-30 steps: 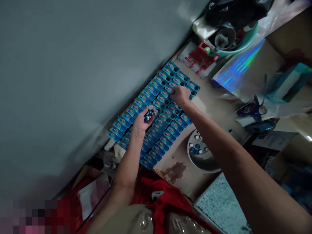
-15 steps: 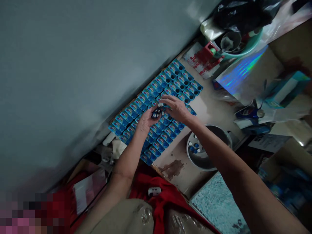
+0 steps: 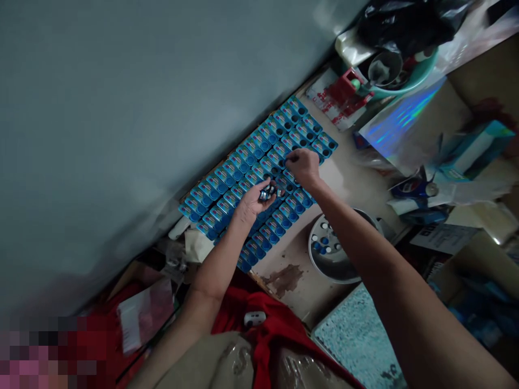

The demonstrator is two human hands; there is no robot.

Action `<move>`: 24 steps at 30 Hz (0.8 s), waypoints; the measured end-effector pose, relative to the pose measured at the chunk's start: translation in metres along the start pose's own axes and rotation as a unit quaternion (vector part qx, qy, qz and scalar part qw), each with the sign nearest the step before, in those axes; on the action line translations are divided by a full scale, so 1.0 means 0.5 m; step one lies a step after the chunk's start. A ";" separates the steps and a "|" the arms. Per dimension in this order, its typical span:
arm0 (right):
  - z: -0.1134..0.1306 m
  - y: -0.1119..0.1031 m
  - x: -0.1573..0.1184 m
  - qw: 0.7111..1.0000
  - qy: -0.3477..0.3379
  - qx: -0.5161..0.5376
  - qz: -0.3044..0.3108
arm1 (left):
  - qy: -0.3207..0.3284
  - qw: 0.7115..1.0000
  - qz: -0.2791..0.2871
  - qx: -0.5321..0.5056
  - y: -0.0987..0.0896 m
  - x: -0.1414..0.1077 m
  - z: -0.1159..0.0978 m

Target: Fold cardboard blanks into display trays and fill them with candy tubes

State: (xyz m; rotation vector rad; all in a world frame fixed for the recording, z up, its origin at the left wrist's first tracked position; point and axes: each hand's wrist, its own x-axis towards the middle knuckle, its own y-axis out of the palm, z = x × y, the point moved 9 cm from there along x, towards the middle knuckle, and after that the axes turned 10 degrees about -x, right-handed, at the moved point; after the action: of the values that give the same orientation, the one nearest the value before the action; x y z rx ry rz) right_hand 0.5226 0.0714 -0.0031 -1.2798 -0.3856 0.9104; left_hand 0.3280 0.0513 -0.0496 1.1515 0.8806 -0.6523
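My left hand [image 3: 252, 201] is cupped, palm up, around several small round pieces [image 3: 268, 191] with shiny, dark and bluish faces. Rows of small blue blister cards [image 3: 217, 186] lie on the table beneath both hands. Many cards at the far right end have a dark round spot in them, while others show a plain blue round hollow. Just above the middle rows, my right hand [image 3: 305, 166] is closed with its fingertips pinched down at a card. Whatever is between those fingertips is hidden.
A metal pot [image 3: 311, 254] with several small blue and white round pieces stands right of the cards. Farther right lie a blue box [image 3: 466, 154] and a shiny sheet [image 3: 399, 127]. A green basin [image 3: 421, 78] sits at the back; a wall [image 3: 121, 108] borders the left.
My right hand has left the left hand and moved right and away, over the cards, closing its fingers. My left hand has shifted slightly right, its pieces now more exposed.
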 end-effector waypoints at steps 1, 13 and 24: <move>0.010 0.005 0.010 0.999 -0.013 -0.038 0.010 | 0.011 1.000 -0.001 0.012 0.000 -0.008 -0.013; 0.037 0.024 0.003 0.983 -0.125 -0.122 0.061 | 0.087 0.996 -0.004 -0.002 -0.016 -0.047 -0.139; 0.018 0.030 0.049 0.991 -0.047 -0.099 0.074 | 0.084 0.996 0.030 -0.005 0.018 -0.035 -0.137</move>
State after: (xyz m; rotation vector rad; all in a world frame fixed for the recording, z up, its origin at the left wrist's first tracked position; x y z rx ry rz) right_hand 0.5259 0.0960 -0.0199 -1.4652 -0.4685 1.0813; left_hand 0.3090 0.1193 -0.0407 1.2313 0.9854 -0.5058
